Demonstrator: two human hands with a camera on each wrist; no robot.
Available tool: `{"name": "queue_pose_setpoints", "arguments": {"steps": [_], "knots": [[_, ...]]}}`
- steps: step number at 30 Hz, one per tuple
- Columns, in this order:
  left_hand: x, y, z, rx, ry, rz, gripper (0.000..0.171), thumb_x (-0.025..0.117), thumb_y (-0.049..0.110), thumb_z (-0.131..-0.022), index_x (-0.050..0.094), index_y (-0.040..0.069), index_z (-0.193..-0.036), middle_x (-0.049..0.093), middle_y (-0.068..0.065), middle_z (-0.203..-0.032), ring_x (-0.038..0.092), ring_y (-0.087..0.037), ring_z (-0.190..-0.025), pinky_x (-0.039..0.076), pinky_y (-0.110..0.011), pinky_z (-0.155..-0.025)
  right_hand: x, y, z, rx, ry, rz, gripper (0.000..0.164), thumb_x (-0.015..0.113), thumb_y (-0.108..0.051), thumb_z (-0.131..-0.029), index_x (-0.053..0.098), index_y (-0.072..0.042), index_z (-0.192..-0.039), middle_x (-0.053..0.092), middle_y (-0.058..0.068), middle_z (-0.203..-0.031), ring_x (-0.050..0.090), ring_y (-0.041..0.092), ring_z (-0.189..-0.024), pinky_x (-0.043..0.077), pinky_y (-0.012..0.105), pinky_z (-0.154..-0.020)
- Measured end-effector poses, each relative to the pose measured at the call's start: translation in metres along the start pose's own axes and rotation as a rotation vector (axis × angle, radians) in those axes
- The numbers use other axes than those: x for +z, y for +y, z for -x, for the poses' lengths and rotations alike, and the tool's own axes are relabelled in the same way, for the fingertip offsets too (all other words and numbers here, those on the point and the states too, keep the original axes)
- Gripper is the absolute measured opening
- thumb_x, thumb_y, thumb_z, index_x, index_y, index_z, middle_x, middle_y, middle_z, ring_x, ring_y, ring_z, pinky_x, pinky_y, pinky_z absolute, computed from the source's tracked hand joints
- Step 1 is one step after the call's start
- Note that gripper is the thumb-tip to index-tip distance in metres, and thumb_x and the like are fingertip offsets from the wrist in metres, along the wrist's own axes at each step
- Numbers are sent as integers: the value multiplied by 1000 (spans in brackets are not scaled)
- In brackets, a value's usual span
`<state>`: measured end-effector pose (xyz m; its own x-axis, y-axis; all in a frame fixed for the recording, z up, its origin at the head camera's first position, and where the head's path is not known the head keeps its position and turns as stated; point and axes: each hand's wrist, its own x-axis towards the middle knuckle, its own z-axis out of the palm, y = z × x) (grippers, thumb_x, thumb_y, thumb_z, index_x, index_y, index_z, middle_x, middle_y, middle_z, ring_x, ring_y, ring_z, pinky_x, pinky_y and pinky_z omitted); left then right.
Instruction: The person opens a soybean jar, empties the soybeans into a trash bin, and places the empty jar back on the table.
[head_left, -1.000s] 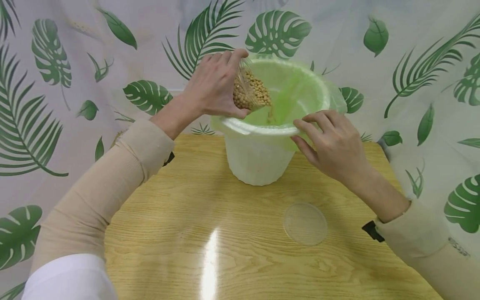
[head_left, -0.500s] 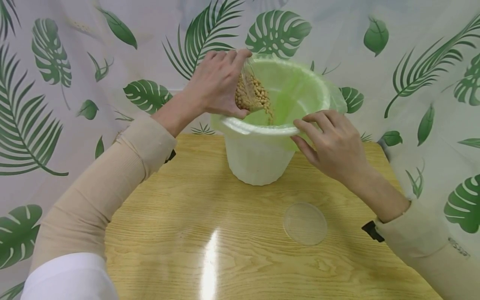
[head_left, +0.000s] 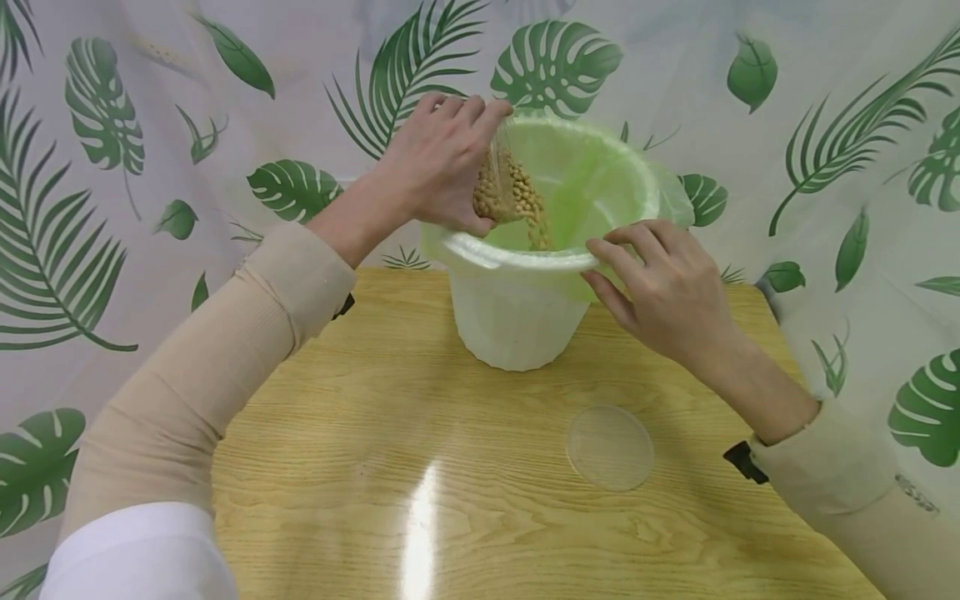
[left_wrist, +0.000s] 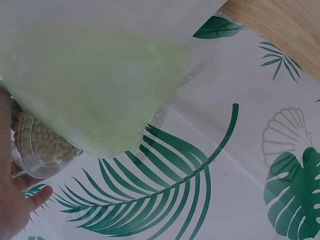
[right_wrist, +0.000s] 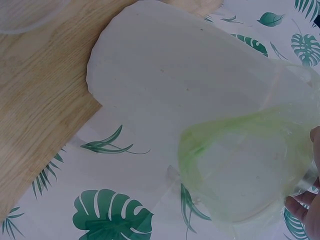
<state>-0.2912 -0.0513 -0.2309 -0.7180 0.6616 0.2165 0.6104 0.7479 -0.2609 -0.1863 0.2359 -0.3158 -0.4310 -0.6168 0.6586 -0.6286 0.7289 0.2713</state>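
Note:
My left hand (head_left: 442, 167) grips a clear plastic jar (head_left: 497, 167) of soybeans, tipped over the near left rim of a white bin (head_left: 517, 325). Soybeans (head_left: 538, 229) spill from its mouth into the bin. A thin green bag (head_left: 596, 162) lines the inside and folds over the rim. On the near right rim, my right hand (head_left: 663, 287) pinches the bag's edge between thumb and fingers. The left wrist view shows the jar (left_wrist: 42, 145) packed with beans beside the bag. How many beans lie at the bin's bottom is hidden.
A round clear lid (head_left: 611, 448) lies flat on the wooden table (head_left: 337, 467), in front of the bin to the right. Behind the table hangs a white leaf-print sheet (head_left: 660, 67).
My left hand has tilted the jar further and shifted slightly right. The stream of soybeans has grown thicker, and the level in the jar has dropped. My right hand stays in place.

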Motion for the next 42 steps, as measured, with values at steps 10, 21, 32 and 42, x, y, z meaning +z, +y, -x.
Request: {"name": "queue_pose_setpoints", "arguments": {"steps": [10, 21, 32, 42], "knots": [[-1, 0, -3, 31, 11, -44, 121, 80, 70, -72, 28, 6, -160, 56, -23, -145, 55, -42, -136, 39, -57, -123, 0, 0, 0, 0, 6, 0, 41, 55, -37, -110, 73, -1, -119, 74, 22, -108, 67, 44, -98, 60, 54, -80], [-1, 0, -5, 77, 36, -88, 119, 83, 68, -71, 30, 8, -160, 53, -23, -152, 55, -41, -134, 40, -56, -120, -1, 1, 0, 2, -17, 5, 39, 58, -35, -109, 73, -1, -121, 74, 22, -110, 67, 44, -99, 61, 54, -80], [-1, 0, -4, 106, 77, -133, 117, 85, 68, -70, 32, 9, -157, 53, -23, -150, 54, -42, -133, 40, -58, -121, -1, 0, 0, 3, -10, 0, 40, 57, -35, -109, 73, -1, -121, 74, 22, -109, 67, 44, -99, 61, 54, -80], [-6, -1, -4, 113, 48, -189, 122, 85, 68, -71, 27, 10, -162, 49, -23, -153, 49, -42, -136, 39, -58, -122, 0, 0, 1, 3, -10, -2, 41, 56, -36, -110, 73, -1, -120, 73, 22, -109, 67, 44, -99, 61, 53, -80]]}}
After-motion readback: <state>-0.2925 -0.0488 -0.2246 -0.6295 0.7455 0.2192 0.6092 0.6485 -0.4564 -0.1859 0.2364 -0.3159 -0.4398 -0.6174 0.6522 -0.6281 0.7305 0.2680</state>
